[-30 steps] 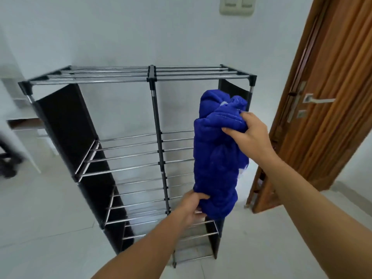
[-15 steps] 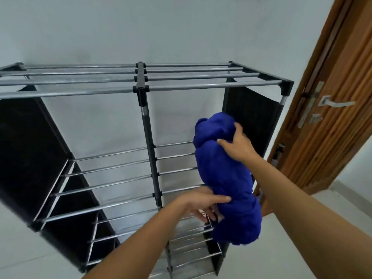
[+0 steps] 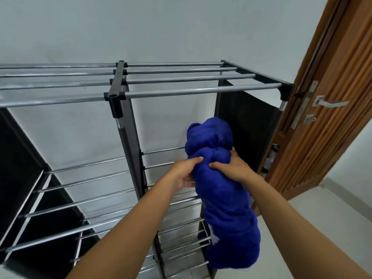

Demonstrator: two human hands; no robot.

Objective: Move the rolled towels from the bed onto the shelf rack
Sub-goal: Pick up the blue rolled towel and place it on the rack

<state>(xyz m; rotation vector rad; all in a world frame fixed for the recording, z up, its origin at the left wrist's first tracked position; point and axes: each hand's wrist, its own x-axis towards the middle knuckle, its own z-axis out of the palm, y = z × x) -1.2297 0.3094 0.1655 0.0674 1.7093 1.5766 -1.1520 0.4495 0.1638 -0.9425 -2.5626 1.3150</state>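
Hiding most left hand [image 3: 182, 174] fingers, towel [image 3: 223, 198] conceals rack [image 3: 201, 92] rods.

towel [image 3: 221, 198]: deep royal blue, plain;
rack [image 3: 201, 91]: silver bars, black joints and side panels;
door [image 3: 342, 67]: brown, vertical wood grain;
wall [image 3: 161, 27]: pale grey-white

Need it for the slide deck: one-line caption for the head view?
Both hands, left hand and right hand, grip a rolled blue towel before the metal-bar shelf rack.

Shelf rack [image 3: 120, 81] left end cut off, perhaps.
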